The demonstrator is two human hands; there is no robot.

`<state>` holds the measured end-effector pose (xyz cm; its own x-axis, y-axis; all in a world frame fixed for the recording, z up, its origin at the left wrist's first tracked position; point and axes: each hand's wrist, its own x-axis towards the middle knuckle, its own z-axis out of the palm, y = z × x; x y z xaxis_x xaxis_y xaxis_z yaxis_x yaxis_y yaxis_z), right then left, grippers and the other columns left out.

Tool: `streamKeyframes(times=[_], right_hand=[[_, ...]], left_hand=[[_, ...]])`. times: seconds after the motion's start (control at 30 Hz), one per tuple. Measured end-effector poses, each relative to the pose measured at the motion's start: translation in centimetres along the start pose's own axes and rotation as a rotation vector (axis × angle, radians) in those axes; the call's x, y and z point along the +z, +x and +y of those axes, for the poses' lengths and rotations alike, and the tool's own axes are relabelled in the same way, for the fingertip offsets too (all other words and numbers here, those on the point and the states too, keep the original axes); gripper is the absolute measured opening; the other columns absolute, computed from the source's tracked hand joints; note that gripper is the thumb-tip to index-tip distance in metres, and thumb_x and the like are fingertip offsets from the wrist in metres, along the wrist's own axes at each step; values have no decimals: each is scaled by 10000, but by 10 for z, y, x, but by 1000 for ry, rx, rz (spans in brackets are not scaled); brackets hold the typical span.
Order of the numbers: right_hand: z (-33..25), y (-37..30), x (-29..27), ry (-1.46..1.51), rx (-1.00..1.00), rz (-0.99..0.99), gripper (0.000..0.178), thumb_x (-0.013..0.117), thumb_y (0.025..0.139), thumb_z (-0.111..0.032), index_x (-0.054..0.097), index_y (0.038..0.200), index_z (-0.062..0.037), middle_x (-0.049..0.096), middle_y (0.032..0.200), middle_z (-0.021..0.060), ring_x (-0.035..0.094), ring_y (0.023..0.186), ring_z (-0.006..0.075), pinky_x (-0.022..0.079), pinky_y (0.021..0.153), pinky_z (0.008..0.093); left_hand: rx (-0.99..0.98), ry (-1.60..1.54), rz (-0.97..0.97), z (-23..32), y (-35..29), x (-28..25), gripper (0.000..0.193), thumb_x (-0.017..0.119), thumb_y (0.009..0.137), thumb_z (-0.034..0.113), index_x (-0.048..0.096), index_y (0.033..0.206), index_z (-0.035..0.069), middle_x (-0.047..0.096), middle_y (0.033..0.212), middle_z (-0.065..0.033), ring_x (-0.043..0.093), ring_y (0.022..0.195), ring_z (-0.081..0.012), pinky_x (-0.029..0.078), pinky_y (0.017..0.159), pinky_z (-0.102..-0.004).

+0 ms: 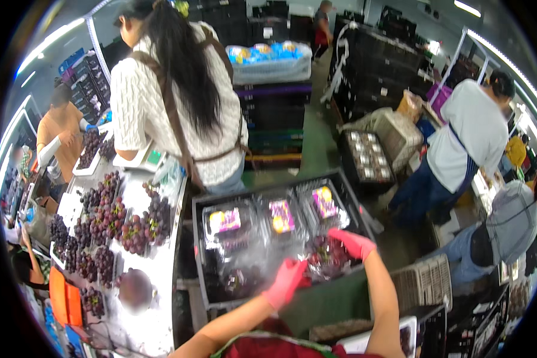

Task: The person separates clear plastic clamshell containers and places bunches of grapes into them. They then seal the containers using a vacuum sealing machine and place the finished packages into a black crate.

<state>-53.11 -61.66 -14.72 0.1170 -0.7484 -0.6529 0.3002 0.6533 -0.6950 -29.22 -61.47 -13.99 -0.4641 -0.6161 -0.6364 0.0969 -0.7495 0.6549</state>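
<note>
Both my hands wear pink-red gloves over a black crate (198, 256). A clear plastic pack of dark red grapes (329, 255) lies in the crate's near right part. My left hand (285, 284) has its fingers curled at the pack's left side. At the upper right edge of the same pack, my right hand (353, 243) grips with its fingertips. Along the crate's far side sit three clear clamshell packs with purple and yellow labels, the middle labelled pack (281, 216) among them. Another clear pack (235, 280) with dark grapes is at the near left.
Bunches of grapes (104, 209) cover much of the steel table (161, 286) on the left, beside an orange container (64, 296). A person in a white sweater (176, 89) stands just beyond the crate. Stacked crates (274, 116) and a grey basket (420, 283) stand nearby.
</note>
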Motion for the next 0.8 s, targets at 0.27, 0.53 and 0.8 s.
streamKeyframes(times=[0.27,0.53,0.8], right_hand=[[-3,-59,127,-482,-332,-11,411,431,919,-217,386,1310,-101,408,1313,74,406,1143,179,366,945,324],[19,-4,131,55,-363,55,661,567,853,-355,241,1378,-120,420,1300,90,433,1109,194,341,953,349],[96,194,-19,584,-475,655,550,609,787,-417,383,1203,-137,477,971,79,515,809,263,467,656,415]], left_hand=[[268,-457,-395,8,-74,-81,687,319,859,607,373,1309,91,478,1253,-134,479,1140,-287,394,954,-432],[407,-699,-216,-15,-117,-157,694,363,854,589,350,1331,84,456,1275,-131,482,1100,-309,396,934,-462],[471,-761,-30,-12,-143,-164,703,354,859,572,340,1331,52,405,1328,-118,449,1153,-292,359,983,-415]])
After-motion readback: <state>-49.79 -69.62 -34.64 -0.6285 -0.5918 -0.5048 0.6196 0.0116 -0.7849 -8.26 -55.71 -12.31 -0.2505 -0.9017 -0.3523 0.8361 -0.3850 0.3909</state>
